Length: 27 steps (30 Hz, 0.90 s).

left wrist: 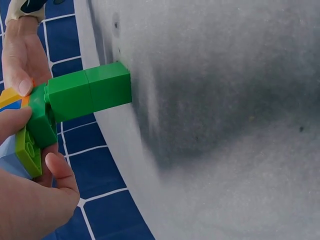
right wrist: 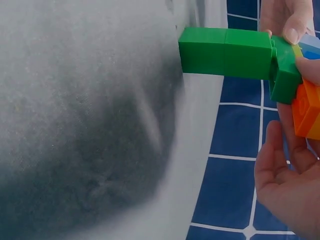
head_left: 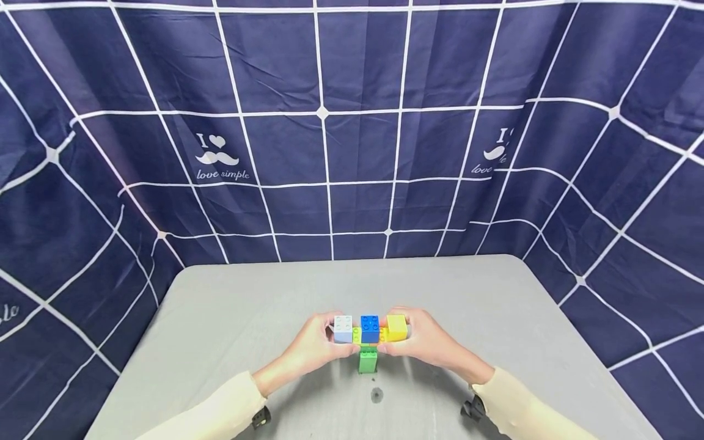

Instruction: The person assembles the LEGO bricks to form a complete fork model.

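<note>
A toy-brick tower stands upright on the grey table. Its column is stacked green bricks (left wrist: 90, 90), topped by a wider green brick (right wrist: 287, 70). Lime (left wrist: 27, 152) and orange (right wrist: 306, 110) bricks reach out to either side above that. Along the top sit a light-blue brick (head_left: 343, 330), a dark-blue brick (head_left: 370, 330) and a yellow brick (head_left: 396, 328), spaced in a row. My left hand (head_left: 315, 346) pinches the light-blue end between thumb and fingers. The yellow end is gripped the same way by my right hand (head_left: 423, 339). Fingers partly cover the upper layers.
The grey table (head_left: 247, 299) extends around the tower, with a dark round mark (head_left: 376, 395) in front of it. Behind and at both sides hangs a dark-blue curtain (head_left: 352, 146) with white grid lines.
</note>
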### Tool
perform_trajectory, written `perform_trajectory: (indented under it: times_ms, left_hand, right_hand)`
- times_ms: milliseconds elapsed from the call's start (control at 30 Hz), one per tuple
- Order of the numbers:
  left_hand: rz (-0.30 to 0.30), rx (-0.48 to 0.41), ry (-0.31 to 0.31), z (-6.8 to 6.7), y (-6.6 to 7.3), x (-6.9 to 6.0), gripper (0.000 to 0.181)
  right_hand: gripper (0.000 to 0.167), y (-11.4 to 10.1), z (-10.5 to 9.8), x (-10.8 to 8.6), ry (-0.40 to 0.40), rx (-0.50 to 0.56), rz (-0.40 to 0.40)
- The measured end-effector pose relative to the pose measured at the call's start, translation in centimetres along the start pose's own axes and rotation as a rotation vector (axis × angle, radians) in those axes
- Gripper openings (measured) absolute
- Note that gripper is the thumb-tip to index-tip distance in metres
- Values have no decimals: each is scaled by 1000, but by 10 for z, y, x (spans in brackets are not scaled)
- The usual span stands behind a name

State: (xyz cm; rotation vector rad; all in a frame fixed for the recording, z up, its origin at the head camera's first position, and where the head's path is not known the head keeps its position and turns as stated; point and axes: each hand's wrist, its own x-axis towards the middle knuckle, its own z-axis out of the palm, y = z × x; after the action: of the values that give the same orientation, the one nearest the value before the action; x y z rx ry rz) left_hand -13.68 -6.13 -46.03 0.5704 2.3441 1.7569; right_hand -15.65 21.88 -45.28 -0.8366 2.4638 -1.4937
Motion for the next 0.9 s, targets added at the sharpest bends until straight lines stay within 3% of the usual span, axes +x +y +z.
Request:
perform_trajectory:
  times_ms: [900]
  left_hand:
    - [18, 19, -9, 2, 0, -6, 36]
  right_hand:
    - [31, -3, 3, -9, 14, -31, -8]
